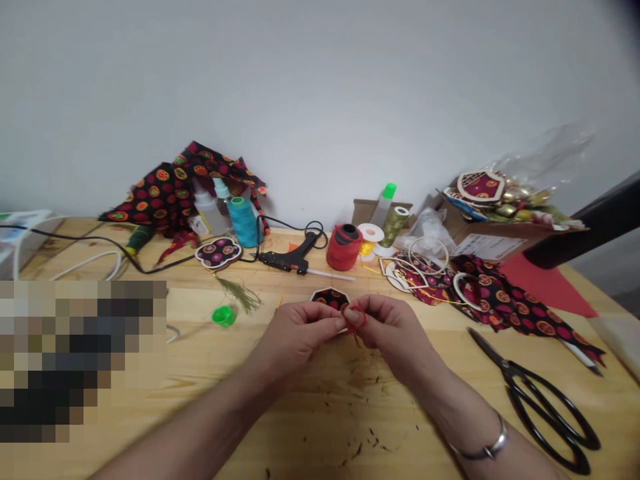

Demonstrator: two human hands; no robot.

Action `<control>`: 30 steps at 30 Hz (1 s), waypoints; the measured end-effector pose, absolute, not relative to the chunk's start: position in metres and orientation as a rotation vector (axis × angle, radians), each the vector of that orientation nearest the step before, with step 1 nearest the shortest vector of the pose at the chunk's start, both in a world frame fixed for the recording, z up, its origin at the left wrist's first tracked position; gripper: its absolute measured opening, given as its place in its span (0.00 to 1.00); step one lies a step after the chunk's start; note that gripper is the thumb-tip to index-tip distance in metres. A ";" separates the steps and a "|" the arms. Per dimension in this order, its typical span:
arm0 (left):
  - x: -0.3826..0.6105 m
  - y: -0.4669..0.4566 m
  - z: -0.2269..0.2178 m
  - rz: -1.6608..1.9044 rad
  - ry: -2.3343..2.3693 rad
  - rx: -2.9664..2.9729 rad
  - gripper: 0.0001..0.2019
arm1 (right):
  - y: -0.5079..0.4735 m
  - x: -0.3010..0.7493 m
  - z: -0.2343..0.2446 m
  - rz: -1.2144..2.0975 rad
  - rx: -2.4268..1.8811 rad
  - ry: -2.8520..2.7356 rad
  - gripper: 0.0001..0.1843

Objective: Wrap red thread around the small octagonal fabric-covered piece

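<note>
Both hands meet above the middle of the table, their fingertips pinched close together. My left hand (313,328) and my right hand (384,325) are closed on a thin red cord (356,319) that loops around the right fingertips. Just behind the fingers shows a dark patterned fabric piece with a pale angular rim (330,297); its lower part is hidden by the hands, so I cannot tell whether they touch it. A spool of red cord (345,247) stands behind the right hand.
A black glue gun (295,257) lies behind the hands. Large black scissors (535,400) rest at the right. A tasselled fabric ornament (219,253), a green cap (223,316) and a teal thread cone (245,223) are at the left. Patterned cloth (525,300) and wooden rings (429,256) lie right.
</note>
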State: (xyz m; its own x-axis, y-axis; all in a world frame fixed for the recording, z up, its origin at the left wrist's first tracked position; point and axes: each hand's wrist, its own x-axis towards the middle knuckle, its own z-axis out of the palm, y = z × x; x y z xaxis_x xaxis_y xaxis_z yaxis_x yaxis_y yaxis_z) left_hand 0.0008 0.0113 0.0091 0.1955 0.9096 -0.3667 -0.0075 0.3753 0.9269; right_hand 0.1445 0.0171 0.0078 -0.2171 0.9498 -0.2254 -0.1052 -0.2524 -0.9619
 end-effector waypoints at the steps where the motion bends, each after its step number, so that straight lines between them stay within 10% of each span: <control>1: 0.001 0.012 0.009 0.815 1.195 0.975 0.07 | 0.017 0.145 0.009 1.574 -1.197 -1.167 0.07; 30: 0.000 0.015 0.000 0.997 1.109 0.682 0.06 | 0.002 0.139 -0.003 1.144 -1.258 -1.888 0.12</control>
